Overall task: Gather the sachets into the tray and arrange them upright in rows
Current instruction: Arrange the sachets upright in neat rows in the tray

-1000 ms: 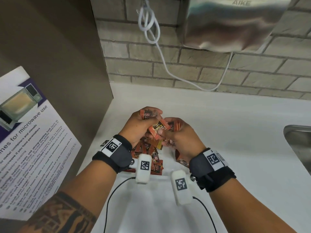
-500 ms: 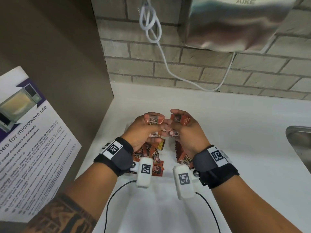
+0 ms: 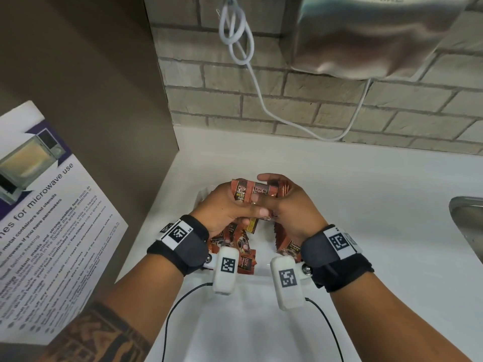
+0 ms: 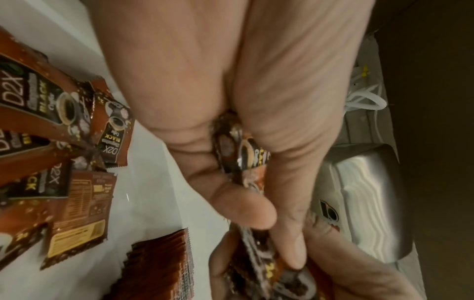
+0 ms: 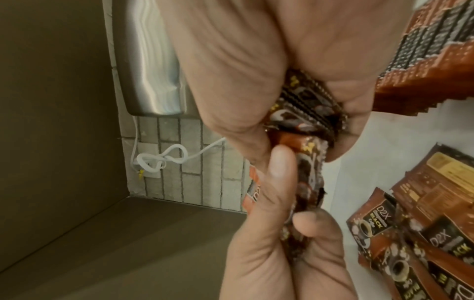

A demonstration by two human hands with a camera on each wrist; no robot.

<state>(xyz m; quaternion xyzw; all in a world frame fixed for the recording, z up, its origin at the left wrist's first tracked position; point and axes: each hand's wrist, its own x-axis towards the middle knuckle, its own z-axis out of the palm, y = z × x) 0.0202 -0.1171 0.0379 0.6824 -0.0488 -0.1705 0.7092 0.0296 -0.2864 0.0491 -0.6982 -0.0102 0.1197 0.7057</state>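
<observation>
Both hands hold one bunch of brown and orange coffee sachets (image 3: 254, 192) above a white tray (image 3: 257, 248). My left hand (image 3: 227, 205) grips the bunch from the left, thumb across its front (image 4: 246, 160). My right hand (image 3: 290, 202) grips it from the right, fingers curled over the top (image 5: 305, 115). Below the hands, loose sachets (image 3: 235, 246) lie flat and jumbled at the tray's left side (image 4: 61, 113). A row of sachets (image 3: 283, 237) stands on edge at the tray's right side (image 4: 164, 261) (image 5: 436, 52). The tray's far part is hidden by the hands.
The tray sits on a white counter (image 3: 366, 205). A brown panel (image 3: 91, 100) with a microwave notice (image 3: 39, 205) stands close on the left. A steel sink (image 3: 467, 226) lies at the right edge. A hand dryer (image 3: 373, 35) and white cable (image 3: 240, 43) hang on the brick wall.
The sachets in the hands were splayed and tilted a second ago. Now they are pressed together into one squared bunch, with both hands closer and slightly farther from me.
</observation>
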